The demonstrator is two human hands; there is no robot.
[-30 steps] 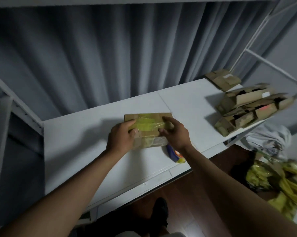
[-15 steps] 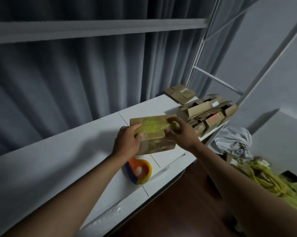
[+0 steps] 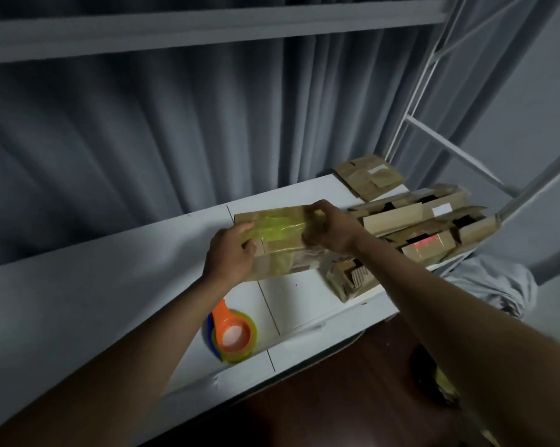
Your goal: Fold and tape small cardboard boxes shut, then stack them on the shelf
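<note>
Grey curtains hang behind a white shelf [image 3: 95,285] framed in white metal, with a dark wooden floor below its front edge. Over the middle of that surface a person holds a small cardboard box [image 3: 282,250], flaps already folded and crossed by a strip of yellow-green tape [image 3: 277,230]. The left hand [image 3: 230,256] grips the box's left end, thumb on top and fingers curled round the near side; the right hand [image 3: 332,230] pinches the right end of the top, fingers bent over the edge where the tape finishes. Holding both ends this way probably keeps the flaps closed while the tape end gets pressed down, and it also suits carrying the box sideways.

The tape dispenser [image 3: 230,333], orange with a yellowish roll, lies near the front lip of the shelf, just below the left wrist, likely parked within easy reach. To the right, a pile of other boxes [image 3: 427,227] fills the shelf's end, several looking open, and a flattened carton [image 3: 369,177] lies behind them against the curtain.

Free surface stretches well to the left of the box and in a patch between it and the front edge. The right side is crowded: the box's right end sits just beside the pile, so stacking there likely means lifting over it, while the dispenser sits close enough to the lip to be knocked off
</note>
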